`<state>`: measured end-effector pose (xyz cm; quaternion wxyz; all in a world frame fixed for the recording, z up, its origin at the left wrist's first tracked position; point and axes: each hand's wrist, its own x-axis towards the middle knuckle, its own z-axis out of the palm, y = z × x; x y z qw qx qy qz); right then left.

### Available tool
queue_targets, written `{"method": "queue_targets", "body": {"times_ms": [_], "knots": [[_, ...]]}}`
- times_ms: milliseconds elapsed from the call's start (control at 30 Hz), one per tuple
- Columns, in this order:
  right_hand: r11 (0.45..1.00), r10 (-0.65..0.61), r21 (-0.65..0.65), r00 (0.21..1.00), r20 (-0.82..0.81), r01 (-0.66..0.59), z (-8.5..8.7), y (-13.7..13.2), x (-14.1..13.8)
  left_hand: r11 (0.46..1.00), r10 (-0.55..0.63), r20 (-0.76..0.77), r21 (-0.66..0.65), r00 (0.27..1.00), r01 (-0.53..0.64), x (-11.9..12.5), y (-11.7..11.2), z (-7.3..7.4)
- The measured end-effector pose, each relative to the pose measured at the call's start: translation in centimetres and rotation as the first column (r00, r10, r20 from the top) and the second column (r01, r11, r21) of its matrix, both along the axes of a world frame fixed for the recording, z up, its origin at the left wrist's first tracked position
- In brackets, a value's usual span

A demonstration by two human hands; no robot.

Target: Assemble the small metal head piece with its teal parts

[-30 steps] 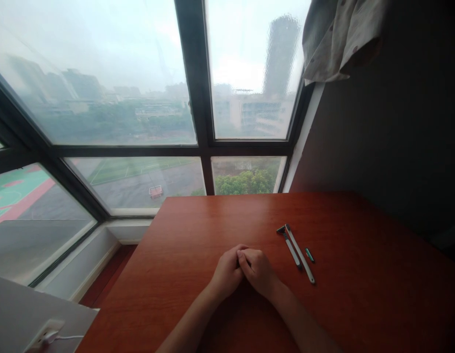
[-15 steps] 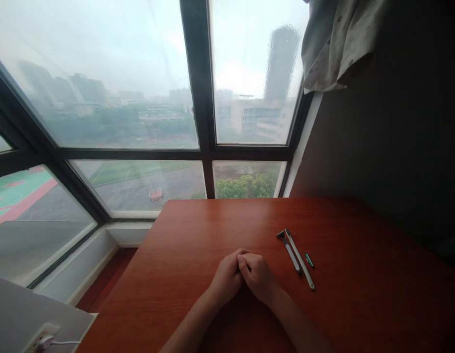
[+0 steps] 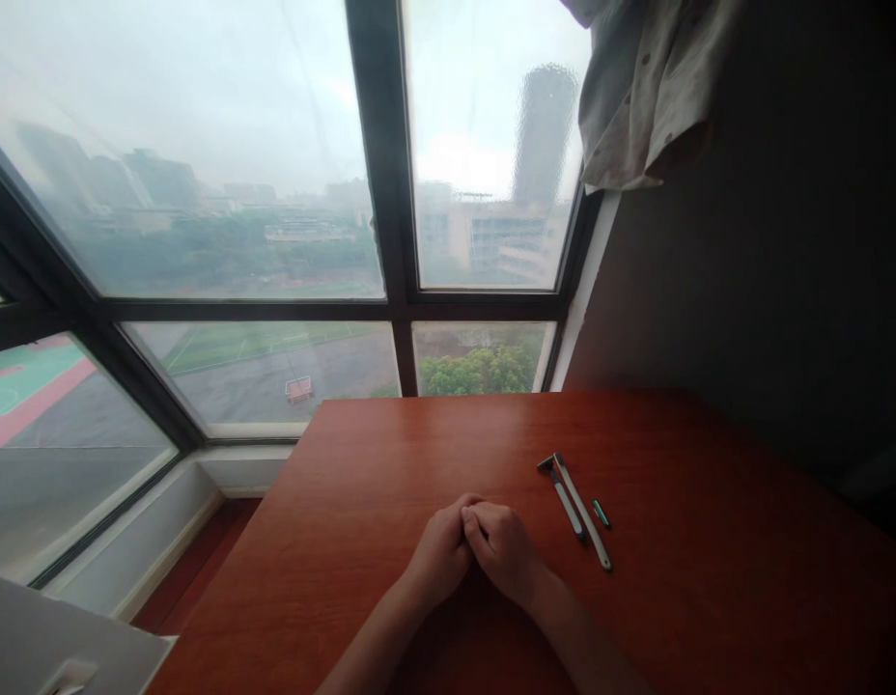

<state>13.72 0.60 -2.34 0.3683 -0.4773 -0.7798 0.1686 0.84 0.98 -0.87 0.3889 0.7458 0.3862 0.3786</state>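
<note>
My left hand (image 3: 442, 552) and my right hand (image 3: 504, 548) rest together on the table, fingers folded in against each other. Both are closed, and no object shows in either one. To the right of my right hand lies a razor (image 3: 566, 502) with a dark head and a grey handle. Alongside it is a long, thin, pale grey handle (image 3: 585, 514) with a small hole at its near end; its kind is unclear. A short green and dark piece (image 3: 601, 513) lies just right of that, too small to name.
The reddish-brown wooden table (image 3: 347, 463) reaches to the dark-framed window (image 3: 274, 311). A spotted cloth (image 3: 636, 106) hangs at the upper right against a dark wall (image 3: 767, 241). A white panel with a wall socket (image 3: 70, 678) stands at the lower left.
The view has shifted slightly, so everything sits a little further left. My hands stay folded together, and the things on the table have not moved.
</note>
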Motion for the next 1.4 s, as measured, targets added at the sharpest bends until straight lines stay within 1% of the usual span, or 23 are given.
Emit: {"method": "queue_targets", "body": {"times_ms": [333, 833, 1100, 1400], "knots": [[1.0, -0.007, 0.006, 0.999, 0.034, 0.007, 0.36, -0.01, 0.04, 1.0, -0.013, -0.034, 0.0, 0.999, 0.013, -0.08, 0.18, 0.1], [1.0, -0.004, 0.021, 0.997, 0.075, 0.003, 0.36, 0.02, 0.3, 1.0, -0.002, -0.029, -0.001, 1.0, 0.002, -0.03, 0.03, 0.18], [0.999, -0.014, 0.033, 0.993, 0.116, 0.01, 0.44, -0.12, 0.34, 1.0, -0.004, -0.029, 0.001, 1.0, 0.004, -0.01, -0.01, 0.13], [0.999, -0.013, 0.038, 0.992, 0.124, 0.008, 0.38, -0.11, 0.34, 1.0, -0.01, -0.043, 0.007, 0.999, 0.01, -0.06, 0.1, -0.19]]}}
